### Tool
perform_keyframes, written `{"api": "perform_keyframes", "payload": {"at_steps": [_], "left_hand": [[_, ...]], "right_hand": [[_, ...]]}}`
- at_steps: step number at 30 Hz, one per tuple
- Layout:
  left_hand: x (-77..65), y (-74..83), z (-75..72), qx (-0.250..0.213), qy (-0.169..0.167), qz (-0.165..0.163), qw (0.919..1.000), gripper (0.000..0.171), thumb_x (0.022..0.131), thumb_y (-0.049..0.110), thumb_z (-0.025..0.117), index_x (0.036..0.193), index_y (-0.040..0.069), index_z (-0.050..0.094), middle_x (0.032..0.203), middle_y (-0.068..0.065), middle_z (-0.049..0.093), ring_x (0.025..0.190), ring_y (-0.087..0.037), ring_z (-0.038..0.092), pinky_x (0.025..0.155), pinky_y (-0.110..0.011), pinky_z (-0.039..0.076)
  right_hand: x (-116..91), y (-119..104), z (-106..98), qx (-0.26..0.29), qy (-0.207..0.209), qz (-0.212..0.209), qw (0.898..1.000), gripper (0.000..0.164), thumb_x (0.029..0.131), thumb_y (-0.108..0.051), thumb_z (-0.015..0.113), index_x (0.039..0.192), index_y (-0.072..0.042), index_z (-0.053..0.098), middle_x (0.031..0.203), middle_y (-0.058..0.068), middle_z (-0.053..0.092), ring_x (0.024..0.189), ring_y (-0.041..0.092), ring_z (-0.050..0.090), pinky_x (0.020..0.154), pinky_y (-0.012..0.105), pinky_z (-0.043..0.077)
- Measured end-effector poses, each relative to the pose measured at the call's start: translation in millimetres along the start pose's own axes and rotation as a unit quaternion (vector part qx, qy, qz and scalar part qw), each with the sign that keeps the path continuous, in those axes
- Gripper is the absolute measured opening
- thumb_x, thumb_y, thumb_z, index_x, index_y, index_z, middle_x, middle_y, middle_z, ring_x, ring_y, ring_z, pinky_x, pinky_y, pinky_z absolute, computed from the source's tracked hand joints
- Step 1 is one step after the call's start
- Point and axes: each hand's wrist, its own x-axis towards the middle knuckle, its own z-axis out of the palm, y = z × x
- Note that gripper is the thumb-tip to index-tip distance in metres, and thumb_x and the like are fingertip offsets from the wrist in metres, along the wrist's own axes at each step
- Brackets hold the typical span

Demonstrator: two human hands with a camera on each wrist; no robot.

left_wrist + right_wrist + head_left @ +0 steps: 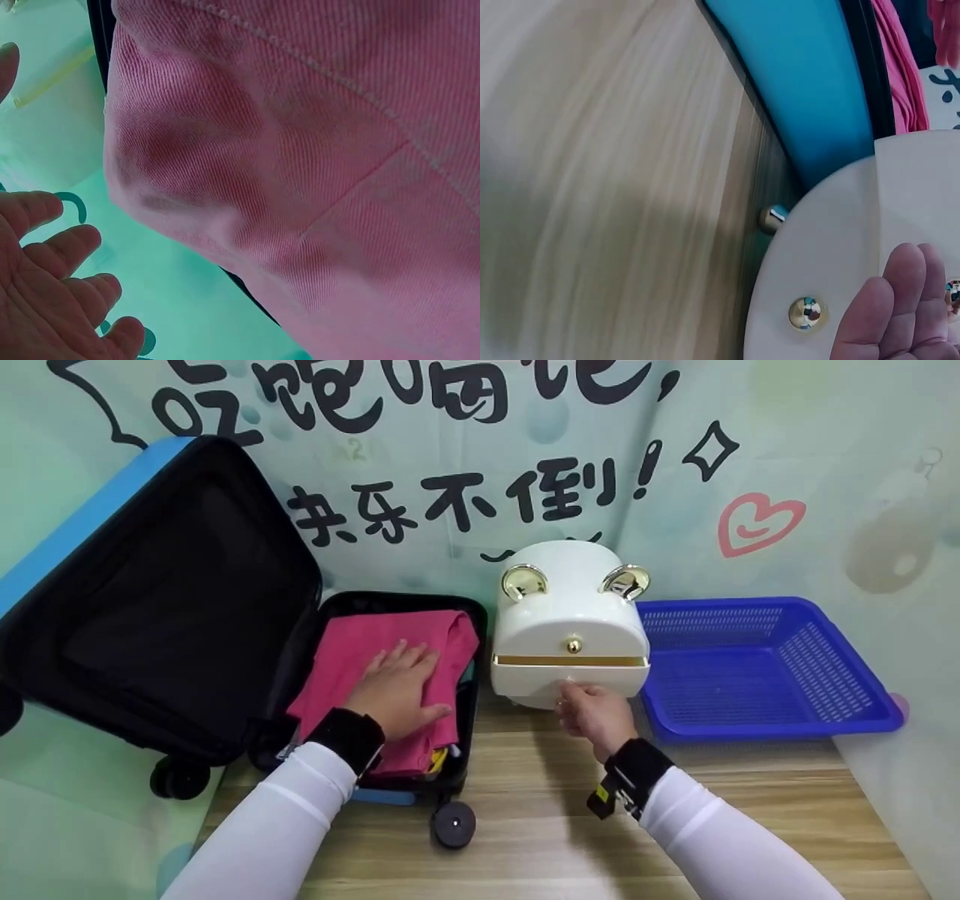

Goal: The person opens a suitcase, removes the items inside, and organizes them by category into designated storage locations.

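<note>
My left hand (397, 686) rests with spread fingers on a folded pink corduroy garment (352, 637), which lies in the suitcase's lower shell (471, 720). The left wrist view shows its ribbing and a stitched seam. On the right, my right hand (596, 716) has curled fingers at the front of a white chest of drawers (566, 607) with gold ears. They pinch the knob (953, 291) of a drawer (525, 679) that stands slightly pulled out. Another gold knob (574, 645) sits above it, and one more (806, 311) shows below in the right wrist view.
The suitcase's black-lined lid (172, 615) leans back on the left. A blue perforated basket (772, 729) stands to the right of the chest. Suitcase wheel (454, 825) juts over the wooden table (517, 840). Behind hangs a printed backdrop (450, 562).
</note>
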Motion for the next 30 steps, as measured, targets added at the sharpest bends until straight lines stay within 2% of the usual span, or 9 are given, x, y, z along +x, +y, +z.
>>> {"api": "perform_keyframes", "payload": {"at_steps": [7,12,19,22,26,30], "left_hand": [[-1.0,0.1,3.2,0.002,-0.009,0.002,1.0000,0.090,0.097,0.058,0.068,0.167,0.014,0.031,0.174,-0.014,0.028,0.164,-0.040,0.015,0.132,-0.059,0.011],[-1.5,3.6,7.8,0.003,-0.015,0.009,0.9998,0.089,0.097,0.057,0.068,0.166,0.013,0.033,0.173,-0.014,0.029,0.164,-0.039,0.015,0.132,-0.058,0.012],[-1.2,13.0,18.1,0.006,-0.027,0.034,0.9990,0.085,0.097,0.054,0.070,0.164,0.012,0.039,0.171,-0.015,0.034,0.163,-0.039,0.018,0.133,-0.056,0.012],[-0.8,19.1,26.3,0.019,-0.035,0.055,0.9977,0.078,0.097,0.049,0.072,0.160,0.011,0.045,0.168,-0.015,0.039,0.162,-0.040,0.023,0.132,-0.055,0.014],[-0.5,26.5,36.5,0.057,-0.041,0.088,0.9937,0.063,0.098,0.038,0.073,0.151,0.007,0.057,0.164,-0.014,0.047,0.159,-0.037,0.031,0.131,-0.056,0.020],[-0.5,30.8,45.4,0.106,-0.046,0.106,0.9877,0.041,0.096,0.029,0.074,0.130,0.005,0.074,0.157,-0.012,0.055,0.157,-0.034,0.036,0.130,-0.057,0.023]], "right_hand": [[-19.0,10.4,-3.4,0.010,0.009,-0.009,1.000,0.034,0.103,-0.031,0.068,0.104,0.003,0.071,0.076,0.002,0.071,0.066,0.014,0.067,0.063,0.026,0.057],[-29.8,17.2,-4.6,0.020,0.018,-0.017,1.000,0.029,0.102,-0.028,0.071,0.099,0.000,0.073,0.076,0.003,0.072,0.065,0.016,0.069,0.065,0.030,0.060],[-42.1,24.5,-6.5,0.011,0.018,-0.025,0.999,0.030,0.102,-0.029,0.071,0.098,0.000,0.074,0.076,0.004,0.073,0.064,0.016,0.070,0.066,0.031,0.060],[-46.1,26.7,-6.9,0.012,0.014,-0.026,0.999,0.029,0.102,-0.028,0.070,0.096,0.000,0.074,0.076,0.005,0.073,0.064,0.017,0.070,0.066,0.033,0.061],[-49.6,28.8,-7.8,0.011,0.017,-0.032,0.999,0.027,0.103,-0.027,0.070,0.097,0.000,0.074,0.077,0.006,0.073,0.067,0.020,0.072,0.066,0.033,0.060],[-51.1,30.5,-8.3,0.013,0.020,-0.033,0.999,0.027,0.103,-0.025,0.069,0.099,0.001,0.075,0.076,0.007,0.072,0.066,0.020,0.071,0.067,0.034,0.061]]}}
